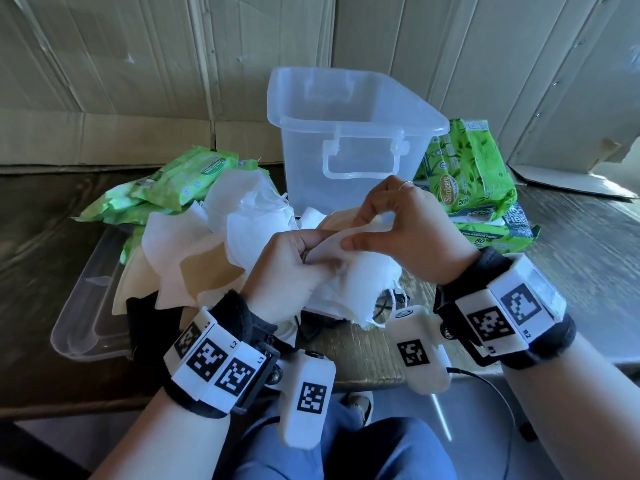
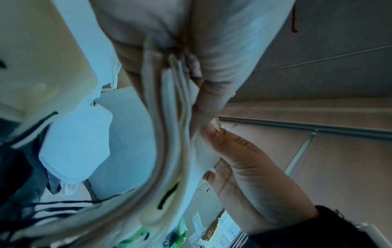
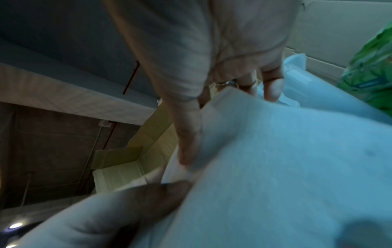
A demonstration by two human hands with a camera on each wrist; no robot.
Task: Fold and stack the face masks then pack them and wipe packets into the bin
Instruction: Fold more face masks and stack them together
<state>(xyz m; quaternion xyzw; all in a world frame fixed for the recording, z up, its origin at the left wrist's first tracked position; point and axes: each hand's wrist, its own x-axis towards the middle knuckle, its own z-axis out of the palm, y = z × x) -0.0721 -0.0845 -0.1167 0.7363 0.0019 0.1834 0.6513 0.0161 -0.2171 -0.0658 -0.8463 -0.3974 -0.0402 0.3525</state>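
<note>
Both hands hold a white face mask point(image 1: 349, 282) over the table's near edge. My left hand point(image 1: 294, 261) grips a bunch of folded masks point(image 2: 169, 117) together with the white one. My right hand point(image 1: 391, 216) pinches the white mask's point(image 3: 286, 167) upper edge between thumb and fingers. A loose pile of white and tan masks point(image 1: 194, 251) lies to the left. The clear plastic bin point(image 1: 349, 133) stands upright behind the hands, its inside looking bare. Green wipe packets lie left of the bin point(image 1: 180, 178) and stacked at its right point(image 1: 474, 178).
The bin's clear lid point(image 1: 86, 306) lies flat at the left under the mask pile. Cardboard panels point(image 1: 138, 64) wall off the back of the dark table point(image 1: 588, 244). Black cords point(image 1: 318, 323) trail under the held mask.
</note>
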